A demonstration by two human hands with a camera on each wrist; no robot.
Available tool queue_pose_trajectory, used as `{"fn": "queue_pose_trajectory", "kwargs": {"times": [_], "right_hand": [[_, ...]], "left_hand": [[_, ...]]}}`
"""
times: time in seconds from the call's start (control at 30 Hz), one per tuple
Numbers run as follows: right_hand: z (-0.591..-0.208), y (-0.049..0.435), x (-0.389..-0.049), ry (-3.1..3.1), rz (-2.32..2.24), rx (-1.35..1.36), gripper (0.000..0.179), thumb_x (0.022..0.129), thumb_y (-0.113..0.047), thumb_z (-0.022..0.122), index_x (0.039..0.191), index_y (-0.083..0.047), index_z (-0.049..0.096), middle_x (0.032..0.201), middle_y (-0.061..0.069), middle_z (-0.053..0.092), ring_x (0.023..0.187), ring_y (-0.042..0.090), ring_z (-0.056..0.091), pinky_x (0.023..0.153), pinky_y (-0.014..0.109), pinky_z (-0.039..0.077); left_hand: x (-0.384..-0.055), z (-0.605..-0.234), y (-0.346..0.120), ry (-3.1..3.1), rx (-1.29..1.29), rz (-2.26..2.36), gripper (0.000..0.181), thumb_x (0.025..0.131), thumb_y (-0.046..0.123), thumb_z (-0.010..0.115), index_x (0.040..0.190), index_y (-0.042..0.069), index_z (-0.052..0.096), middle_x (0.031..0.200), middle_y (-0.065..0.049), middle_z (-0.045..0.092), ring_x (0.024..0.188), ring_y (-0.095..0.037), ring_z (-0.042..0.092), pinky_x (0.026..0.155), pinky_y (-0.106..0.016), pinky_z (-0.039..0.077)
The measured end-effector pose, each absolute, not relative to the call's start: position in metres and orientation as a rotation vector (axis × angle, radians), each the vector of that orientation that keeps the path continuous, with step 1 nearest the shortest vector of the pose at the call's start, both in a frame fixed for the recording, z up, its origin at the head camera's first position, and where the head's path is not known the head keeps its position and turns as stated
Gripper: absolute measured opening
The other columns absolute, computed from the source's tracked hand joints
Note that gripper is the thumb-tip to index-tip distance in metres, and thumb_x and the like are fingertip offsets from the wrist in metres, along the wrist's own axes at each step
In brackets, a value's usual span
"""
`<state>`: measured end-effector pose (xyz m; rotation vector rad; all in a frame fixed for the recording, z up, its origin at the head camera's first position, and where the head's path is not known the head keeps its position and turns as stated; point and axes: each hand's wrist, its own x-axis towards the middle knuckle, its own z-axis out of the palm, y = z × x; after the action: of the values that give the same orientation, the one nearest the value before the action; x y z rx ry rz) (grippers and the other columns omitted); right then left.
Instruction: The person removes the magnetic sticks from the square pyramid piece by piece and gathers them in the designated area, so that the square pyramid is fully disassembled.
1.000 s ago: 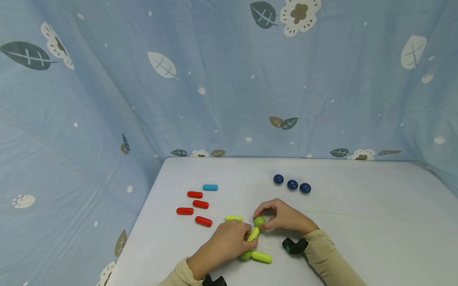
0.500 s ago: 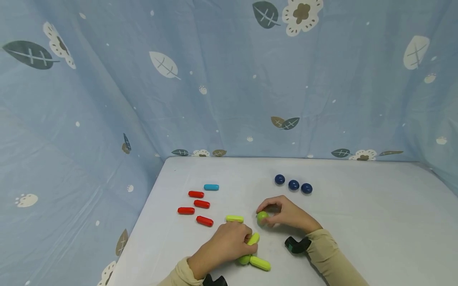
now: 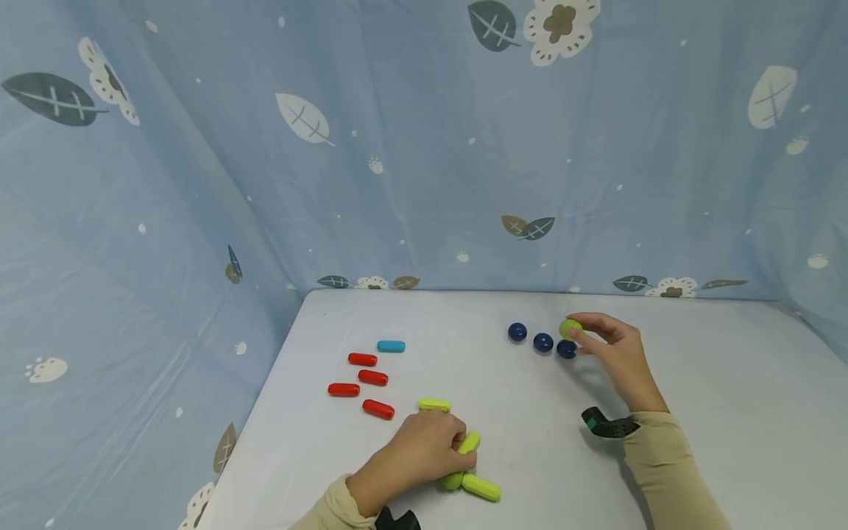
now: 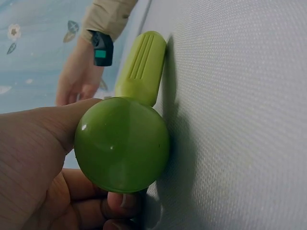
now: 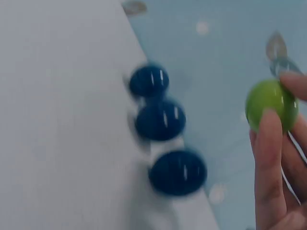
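In the head view my left hand [image 3: 424, 447] rests low over the table and grips a yellow-green ribbed rod [image 3: 470, 442]. A green ball [image 3: 453, 481] sits under that hand, with a second yellow-green rod [image 3: 481, 487] touching it on the right. Up close in the left wrist view, the ball [image 4: 122, 146] hides part of my fingers. My right hand [image 3: 617, 355] pinches another green ball [image 3: 570, 328] between thumb and fingers, raised above the table. Just beneath and beside it lies a row of dark blue balls [image 3: 543, 342].
A third yellow-green rod [image 3: 433, 404] lies just beyond my left hand. Several red rods [image 3: 373, 377] and one light blue rod [image 3: 391, 346] lie on the left of the white table [image 3: 715, 383]. A blue patterned cloth [image 3: 424, 169] hangs behind and on the left.
My right hand has drawn the green ball off the end of the gripped rod and carried it up and right to the blue balls. My left hand has stayed nearly still.
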<state>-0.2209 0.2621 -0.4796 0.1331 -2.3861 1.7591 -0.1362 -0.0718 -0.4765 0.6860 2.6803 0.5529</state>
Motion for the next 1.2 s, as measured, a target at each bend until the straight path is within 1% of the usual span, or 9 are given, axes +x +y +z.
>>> {"fn": "queue_pose_trajectory", "kwargs": {"times": [0.13,0.2,0.27,0.43,0.8,1.2], "right_hand": [[-0.490,0.280,-0.222,-2.374,1.736,-0.100,0.049,0.096,-0.033,0.074,0.133,-0.002,0.065,0.112,-0.019,0.070,0.101,-0.002,0.068,0.075,0.022,0.060],[-0.497,0.286,-0.222,-2.406,1.719,-0.163,0.052,0.096,-0.034,0.074,0.134,0.000,0.063,0.107,-0.023,0.068,0.096,-0.005,0.067,0.074,0.019,0.059],[-0.503,0.291,-0.222,-2.448,1.689,-0.191,0.053,0.096,-0.034,0.074,0.134,0.001,0.063,0.105,-0.025,0.065,0.092,-0.008,0.066,0.074,0.018,0.059],[-0.513,0.296,-0.224,-2.500,1.647,-0.160,0.052,0.097,-0.033,0.073,0.134,0.002,0.062,0.104,-0.024,0.063,0.093,-0.012,0.063,0.075,0.018,0.059],[-0.516,0.295,-0.225,-2.513,1.640,-0.119,0.055,0.097,-0.036,0.073,0.136,0.001,0.062,0.106,-0.024,0.063,0.094,-0.011,0.064,0.075,0.018,0.059],[-0.516,0.294,-0.226,-2.489,1.649,-0.158,0.055,0.096,-0.038,0.073,0.135,0.000,0.063,0.106,-0.026,0.063,0.093,-0.011,0.064,0.074,0.017,0.058]], "left_hand": [[-0.136,-0.477,-0.072,2.677,0.679,0.560,0.044,0.088,0.037,0.071,0.056,0.022,0.045,0.049,0.012,0.036,0.049,-0.005,0.039,0.049,-0.022,0.026],[-0.135,-0.476,-0.072,2.677,0.676,0.560,0.043,0.088,0.037,0.072,0.056,0.022,0.046,0.049,0.012,0.036,0.049,-0.005,0.040,0.049,-0.022,0.026],[-0.135,-0.476,-0.072,2.676,0.677,0.558,0.043,0.088,0.037,0.071,0.057,0.022,0.046,0.049,0.012,0.036,0.050,-0.005,0.040,0.049,-0.022,0.027],[-0.136,-0.476,-0.071,2.683,0.689,0.551,0.043,0.088,0.037,0.071,0.056,0.022,0.046,0.049,0.012,0.035,0.049,-0.005,0.040,0.049,-0.022,0.027],[-0.136,-0.476,-0.072,2.671,0.677,0.545,0.043,0.089,0.039,0.072,0.058,0.022,0.047,0.050,0.011,0.038,0.051,-0.006,0.040,0.050,-0.022,0.027],[-0.136,-0.476,-0.072,2.674,0.678,0.543,0.043,0.089,0.038,0.071,0.058,0.022,0.047,0.050,0.010,0.037,0.050,-0.006,0.041,0.050,-0.023,0.027]]}}
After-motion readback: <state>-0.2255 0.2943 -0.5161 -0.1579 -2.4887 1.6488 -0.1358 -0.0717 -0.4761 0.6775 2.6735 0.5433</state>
